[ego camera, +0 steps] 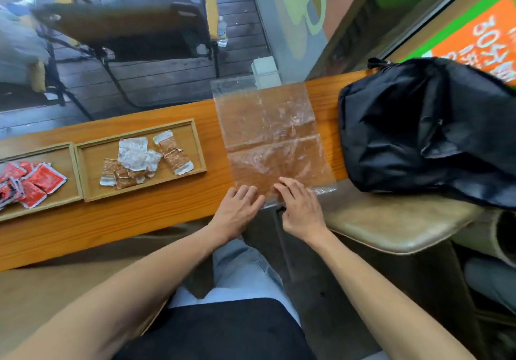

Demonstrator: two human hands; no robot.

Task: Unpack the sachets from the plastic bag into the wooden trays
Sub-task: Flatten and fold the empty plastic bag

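Hands first: we see our left hand (237,209) lying flat on the wooden counter (111,220) at the near left corner of the clear plastic bag (270,136), fingers straight and close together, tips touching the bag's edge and holding nothing. Our right hand (300,206) rests on the bag's near edge with fingers extended and slightly spread, pressing the plastic down rather than gripping it.

We find the bag spread flat across the counter, creased, its far end overhanging the far edge; we see no sachets inside it.

To the left sit two wooden trays side by side, touching. The nearer-to-centre tray (195,142) holds brown sachets (173,154) and white sachets (132,153) in a loose overlapping pile. The far-left tray (69,170), partly cut off by the frame, holds red sachets (42,183) heaped together.

On the right, a black backpack (424,128) lies partly on the counter and partly over a worn tan stool seat (391,228), just beside the bag. Beyond the counter stands a dark folding chair (145,24).
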